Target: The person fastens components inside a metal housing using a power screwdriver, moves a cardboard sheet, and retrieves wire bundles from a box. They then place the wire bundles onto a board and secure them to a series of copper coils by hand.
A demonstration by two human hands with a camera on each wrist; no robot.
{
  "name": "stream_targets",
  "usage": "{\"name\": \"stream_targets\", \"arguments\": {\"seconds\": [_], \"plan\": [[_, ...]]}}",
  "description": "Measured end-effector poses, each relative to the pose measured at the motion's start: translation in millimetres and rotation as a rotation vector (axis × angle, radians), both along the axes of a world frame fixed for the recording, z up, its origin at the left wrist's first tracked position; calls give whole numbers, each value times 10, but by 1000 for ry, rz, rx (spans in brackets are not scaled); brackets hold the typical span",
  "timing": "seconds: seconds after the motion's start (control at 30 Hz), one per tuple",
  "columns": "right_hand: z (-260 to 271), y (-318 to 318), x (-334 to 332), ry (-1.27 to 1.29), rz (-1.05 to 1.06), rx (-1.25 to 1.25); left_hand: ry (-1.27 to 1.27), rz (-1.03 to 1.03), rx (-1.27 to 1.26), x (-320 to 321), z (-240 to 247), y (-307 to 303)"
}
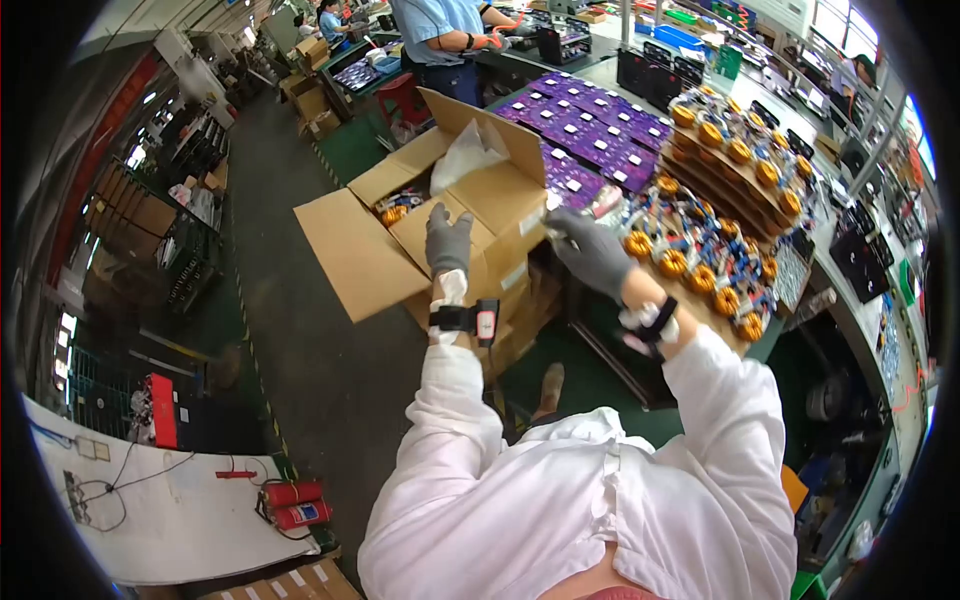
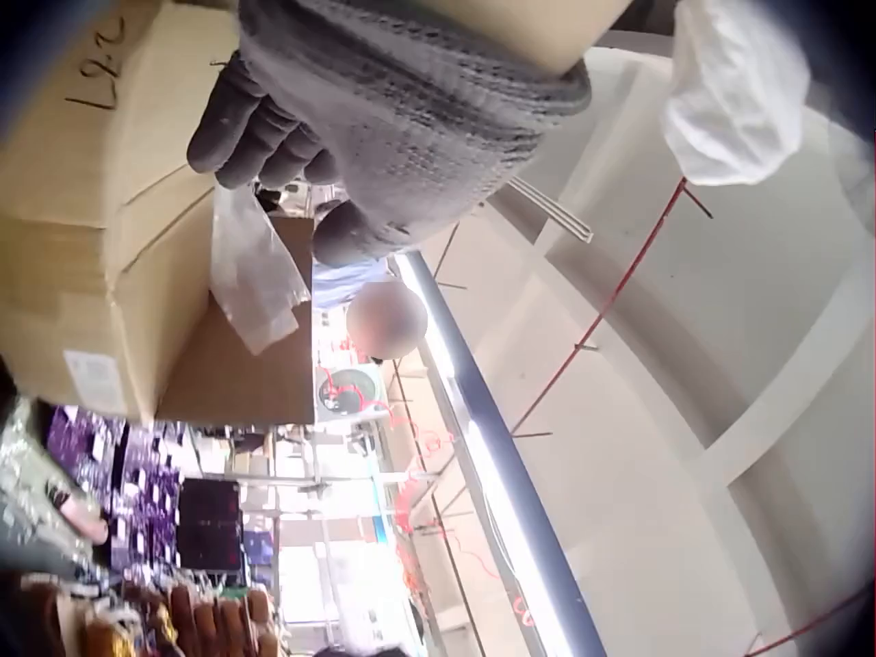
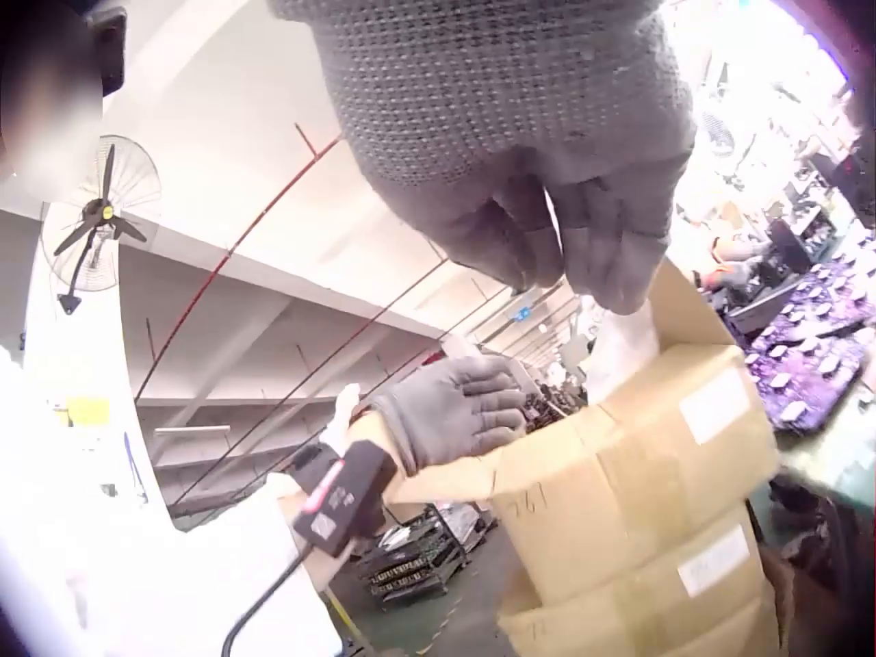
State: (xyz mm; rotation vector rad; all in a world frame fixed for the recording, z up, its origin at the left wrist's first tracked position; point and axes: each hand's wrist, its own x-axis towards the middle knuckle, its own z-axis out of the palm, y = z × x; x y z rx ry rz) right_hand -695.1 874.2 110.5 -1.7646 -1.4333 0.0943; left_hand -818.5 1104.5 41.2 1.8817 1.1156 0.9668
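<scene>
An open cardboard carton (image 1: pixel 515 215) sits on top of other cartons, its flaps spread outward. Inside it, circuit parts with an orange ring coil (image 1: pixel 395 214) show beside a cardboard sheet, and a translucent plastic bag (image 1: pixel 468 155) lies toward the far side. My gloved left hand (image 1: pixel 449 243) is over the near part of the carton, its fingers extended. At the carton's right corner is my gloved right hand (image 1: pixel 592 255), fingers loosely bent. In the right wrist view those fingers (image 3: pixel 616 247) point down above the carton, with no held object visible.
Right of the carton, boards with orange ring coils (image 1: pixel 700 275) cover the bench, some on stacked cardboard layers (image 1: pixel 725 185). Purple circuit boards (image 1: pixel 585 130) lie behind. A person in a blue shirt (image 1: pixel 437 25) works at the far bench. An aisle (image 1: pixel 290 260) runs along the left.
</scene>
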Motion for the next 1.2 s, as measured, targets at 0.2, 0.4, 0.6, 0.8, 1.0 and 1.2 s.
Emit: {"name": "stream_targets", "arguments": {"seconds": [0.2,0.4,0.6,0.8,1.0,1.2], "plan": [[86,2237,919,-184,-91,-289,283,73,179,666,-84,923],[-443,3011,1187,-289,293,-278,606,-6,24,796,-6,1107],[-368,3374,965,-565,415,-447,636,1,-24,802,35,1102],[88,3420,1055,-815,351,-643,505,39,-4,810,-137,1241],[426,3256,794,-755,416,-745,623,69,-49,856,-91,1207],[234,3452,1097,-652,277,-703,558,34,-24,819,-139,1280]]}}
